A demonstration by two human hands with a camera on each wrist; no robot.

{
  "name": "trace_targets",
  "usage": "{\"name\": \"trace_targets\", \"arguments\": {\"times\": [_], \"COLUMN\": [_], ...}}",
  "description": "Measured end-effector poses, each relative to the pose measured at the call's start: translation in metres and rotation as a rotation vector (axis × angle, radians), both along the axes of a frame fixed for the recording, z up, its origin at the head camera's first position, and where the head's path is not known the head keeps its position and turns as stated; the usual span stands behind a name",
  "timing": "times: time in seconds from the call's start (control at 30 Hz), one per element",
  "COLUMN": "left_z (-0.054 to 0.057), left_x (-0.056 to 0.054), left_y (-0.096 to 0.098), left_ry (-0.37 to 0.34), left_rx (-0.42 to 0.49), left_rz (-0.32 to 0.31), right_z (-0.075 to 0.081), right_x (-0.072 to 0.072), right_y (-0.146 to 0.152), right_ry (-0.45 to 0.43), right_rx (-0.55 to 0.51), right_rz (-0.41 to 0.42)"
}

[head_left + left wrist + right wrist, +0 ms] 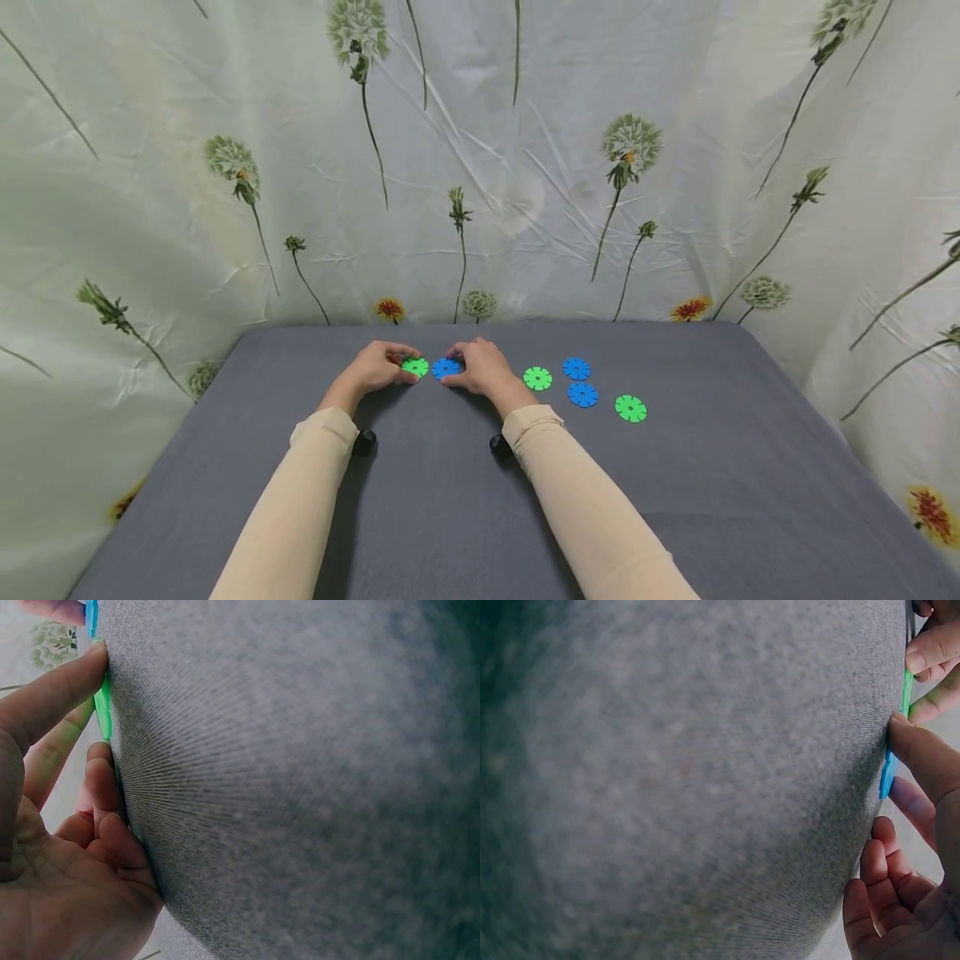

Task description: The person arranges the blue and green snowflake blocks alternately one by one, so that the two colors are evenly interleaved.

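Observation:
Side by side on the grey cloth lie a green notched disc (415,367) and a blue notched disc (446,368), flat, with a small gap between them in the head view. My left hand (372,367) holds the green disc between thumb and forefinger at its edges. From the other side, my right hand (482,367) grips the blue disc the same way. Edge-on, the green disc (103,712) shows between the fingers in the left wrist view, and the blue disc (888,774) in the right wrist view. The remaining fingers of both hands curl loosely near the cloth.
Right of my hands lie a green disc (537,378), a blue disc (577,369) with another blue disc (582,394) just in front of it, and a green disc (631,408) farthest right. A dandelion-printed curtain (525,167) hangs behind the grey-covered table (435,517).

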State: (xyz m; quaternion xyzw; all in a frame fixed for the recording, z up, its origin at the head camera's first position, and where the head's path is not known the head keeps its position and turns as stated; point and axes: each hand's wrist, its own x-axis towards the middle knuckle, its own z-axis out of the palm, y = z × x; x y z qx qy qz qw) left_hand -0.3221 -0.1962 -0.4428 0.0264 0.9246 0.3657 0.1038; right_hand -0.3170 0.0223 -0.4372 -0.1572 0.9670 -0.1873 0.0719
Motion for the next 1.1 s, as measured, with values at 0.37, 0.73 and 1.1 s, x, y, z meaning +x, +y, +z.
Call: {"name": "trace_targets", "arguments": {"times": [0.37,0.73,1.1], "left_z": [-0.0022,-0.0047,-0.0029], "left_x": [-0.0008,-0.0032,-0.0004], "left_y": [-0.0011,-0.0013,-0.0023], "left_ry": [0.003,0.012,0.020], "left_rx": [0.003,0.000,-0.003], "left_rz": [-0.001,0.002,-0.014], "right_z": [-0.0039,-0.0047,-0.0025], "right_x": [-0.0015,-0.0018,-0.0009], "right_y": [-0.0003,0.0000,-0.0002], "right_ry": [0.000,-0.013,-0.015], "right_rx": [-0.013,-0.014,-0.017], "right_rz": [-0.008,-0.006,-0.005]}}
